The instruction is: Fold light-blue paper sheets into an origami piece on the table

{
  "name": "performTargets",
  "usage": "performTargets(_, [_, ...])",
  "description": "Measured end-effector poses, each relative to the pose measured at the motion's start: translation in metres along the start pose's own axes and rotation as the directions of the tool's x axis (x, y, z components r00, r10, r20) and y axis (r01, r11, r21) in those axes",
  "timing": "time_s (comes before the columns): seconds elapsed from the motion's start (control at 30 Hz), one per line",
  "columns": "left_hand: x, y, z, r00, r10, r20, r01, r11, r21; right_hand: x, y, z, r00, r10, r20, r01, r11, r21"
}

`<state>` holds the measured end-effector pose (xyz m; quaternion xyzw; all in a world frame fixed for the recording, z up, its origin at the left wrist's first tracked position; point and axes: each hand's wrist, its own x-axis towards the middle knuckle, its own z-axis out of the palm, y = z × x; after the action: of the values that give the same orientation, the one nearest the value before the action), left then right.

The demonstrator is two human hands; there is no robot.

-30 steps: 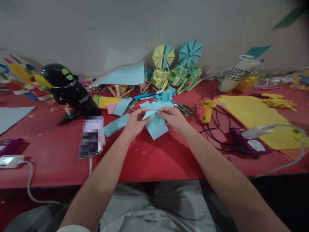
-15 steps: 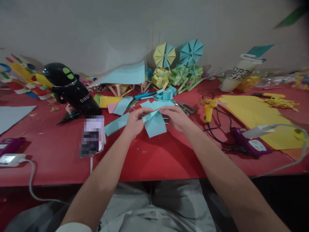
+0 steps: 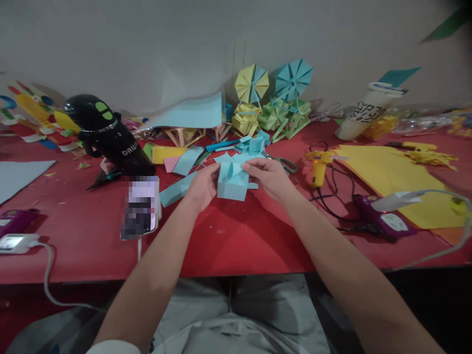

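A small piece of light blue paper (image 3: pixel 233 190) hangs between my hands over the red table, its upper part bent over with a curled flap. My left hand (image 3: pixel 203 186) is closed on the paper's left edge, its fingertips partly behind the sheet. At the upper right corner, my right hand (image 3: pixel 268 176) pinches the flap between thumb and fingers. More blue paper pieces (image 3: pixel 224 158) lie just behind, and a blue strip (image 3: pixel 179 191) rests left of my left hand. Scissors (image 3: pixel 287 164) with grey-green handles lie beyond my right hand, partly hidden.
A phone (image 3: pixel 153 206) and a black bottle (image 3: pixel 121 142) stand at left. To the right are a yellow glue gun (image 3: pixel 319 167), a purple power strip (image 3: pixel 385 219), yellow sheets (image 3: pixel 398 182) and a white cup (image 3: pixel 359 113). Folded paper wheels (image 3: pixel 294 78) stand against the wall.
The blue paper has been turned and its upper part now folds over towards me, so it looks shorter. My right hand has shifted its pinch to the upper right corner; my left hand has lowered slightly.
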<state>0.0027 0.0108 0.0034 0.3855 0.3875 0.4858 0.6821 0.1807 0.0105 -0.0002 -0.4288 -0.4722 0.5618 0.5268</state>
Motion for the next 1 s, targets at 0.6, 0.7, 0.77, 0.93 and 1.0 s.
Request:
performTargets(0.6, [-0.008,-0.004,-0.001,0.935,0.152,0.321,-0.325,0.733,0.598,-0.009,-0.011,0.001,0.98,-0.001,0.199,0.073,0.932,-0.355])
performTargets(0.7, [-0.009,-0.003,0.001,0.944,0.156,0.289,-0.31,0.716,0.625,-0.01,-0.012,0.001,0.982,0.019,0.189,0.051,0.931,-0.361])
performTargets(0.77, [-0.01,-0.002,0.002,0.962,0.168,0.215,-0.268,0.721,0.638,-0.009,-0.012,0.001,0.988,0.019,0.152,0.037,0.934,-0.355])
performTargets(0.93, [-0.011,0.001,0.003,0.958,0.256,0.127,-0.278,0.729,0.626,-0.006,-0.01,-0.002,0.996,0.036,0.088,-0.008,0.954,-0.3])
performTargets(1.0, [-0.011,0.002,0.003,0.951,0.278,0.134,-0.3,0.731,0.613,-0.005,-0.01,-0.003,0.994,0.057,0.094,-0.029,0.962,-0.271])
